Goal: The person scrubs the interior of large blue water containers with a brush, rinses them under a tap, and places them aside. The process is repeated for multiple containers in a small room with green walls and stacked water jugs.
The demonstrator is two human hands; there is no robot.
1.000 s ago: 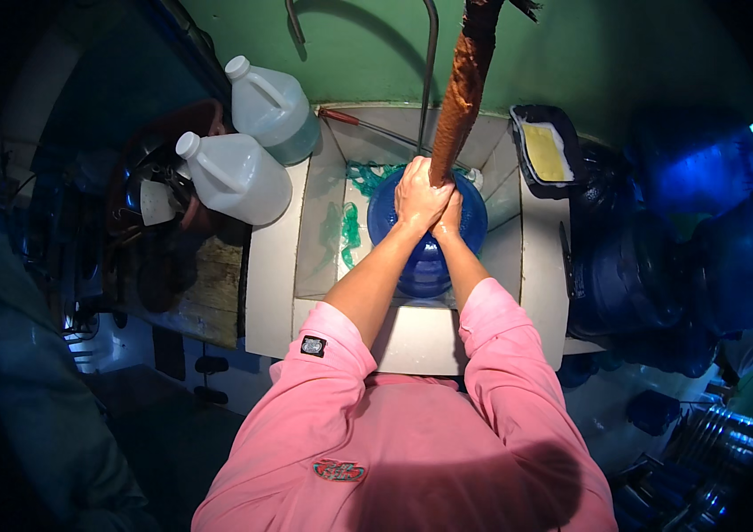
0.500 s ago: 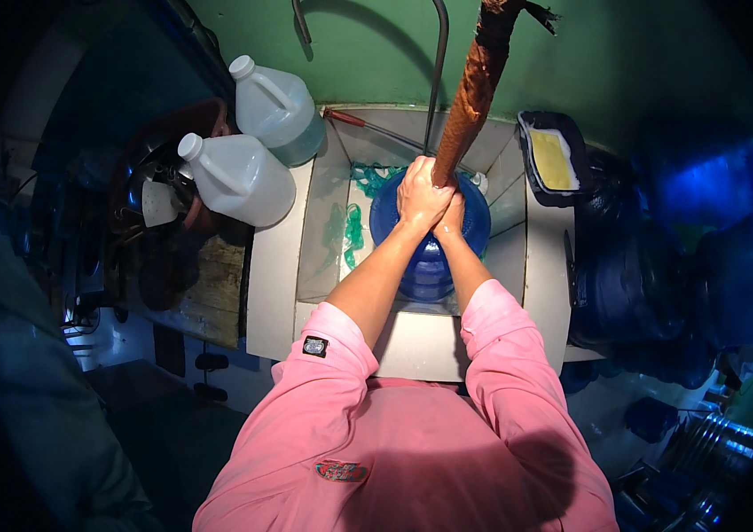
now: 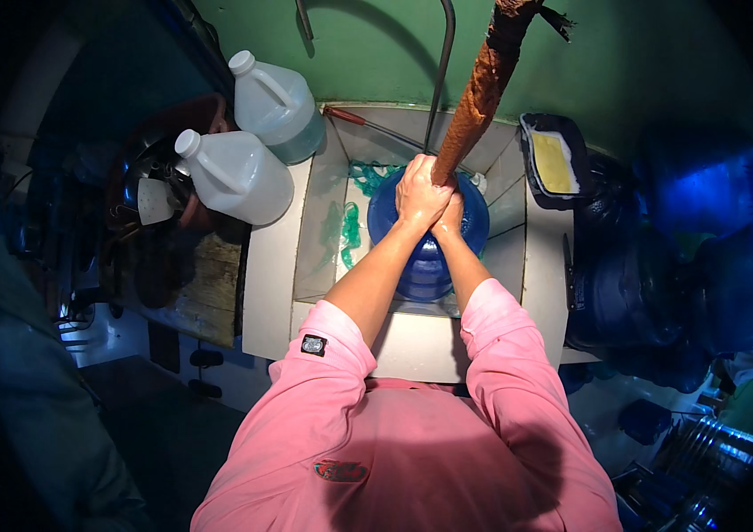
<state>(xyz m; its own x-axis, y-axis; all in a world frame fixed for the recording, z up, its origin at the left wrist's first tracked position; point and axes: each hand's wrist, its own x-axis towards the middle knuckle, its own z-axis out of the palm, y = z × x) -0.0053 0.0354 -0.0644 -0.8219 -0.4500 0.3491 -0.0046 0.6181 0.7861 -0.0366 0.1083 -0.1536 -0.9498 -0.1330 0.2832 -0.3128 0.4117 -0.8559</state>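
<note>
A big round blue water jug (image 3: 427, 277) stands in the white tiled sink (image 3: 323, 257). My left hand (image 3: 423, 192) is closed over the jug's top, at its neck. Pressed close against it is my right hand (image 3: 451, 215), also curled there, its fingers largely hidden. Both hands look wet. A rough brown wrapped pole or pipe (image 3: 474, 102) slants down from above, and its lower end meets my hands; they hide how it ends. Green netting or plastic strips (image 3: 351, 232) lie in the sink left of the jug.
Two translucent white jugs (image 3: 239, 182) stand on the left ledge beside a bowl of utensils (image 3: 159, 191). A red-handled rod (image 3: 368, 127) lies across the sink's back. On the right ledge sit a dark tub with a yellow sponge (image 3: 556, 161) and a knife (image 3: 569, 270); more blue jugs (image 3: 629, 288) are beyond.
My hands stay together at the top of the jug with almost no movement. The view shifts slightly, and the brown pole's upper end appears a little farther right.
</note>
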